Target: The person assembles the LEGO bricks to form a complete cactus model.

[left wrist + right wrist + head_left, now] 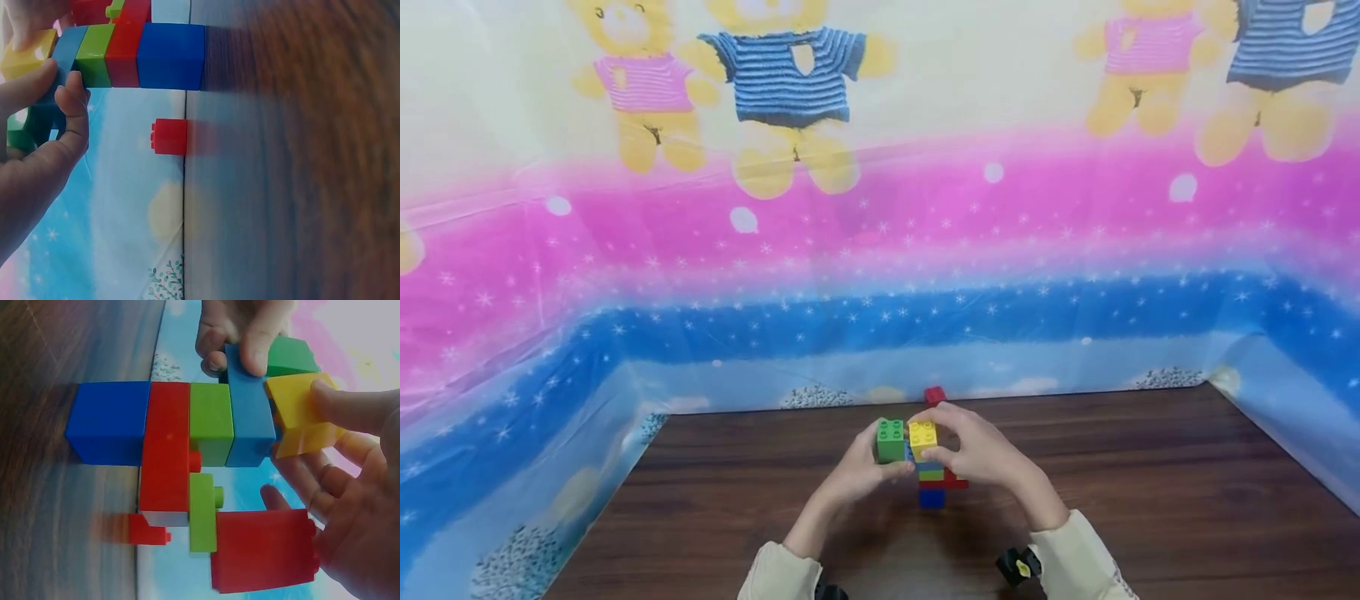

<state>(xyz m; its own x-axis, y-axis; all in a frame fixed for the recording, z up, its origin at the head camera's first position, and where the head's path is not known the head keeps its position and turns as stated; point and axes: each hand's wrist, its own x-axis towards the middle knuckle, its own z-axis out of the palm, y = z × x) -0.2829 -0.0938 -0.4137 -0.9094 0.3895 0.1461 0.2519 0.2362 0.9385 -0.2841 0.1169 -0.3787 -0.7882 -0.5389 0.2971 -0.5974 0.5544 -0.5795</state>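
Note:
A brick tower stands upright on the table, with a dark blue brick at the bottom, then a long red brick, a lime brick and a medium blue brick. My left hand grips the medium blue brick, its thumb along the side. A green brick sits atop the blue one's left part, against that hand. My right hand pinches a yellow brick between thumb and fingers; it tilts over the blue brick's right part, right beside the green one.
On the red brick's overhang sit a thin lime brick and a larger red brick, close under my right hand. A loose small red brick stands behind the tower, near the far edge of the wooden table. A printed curtain surrounds the table.

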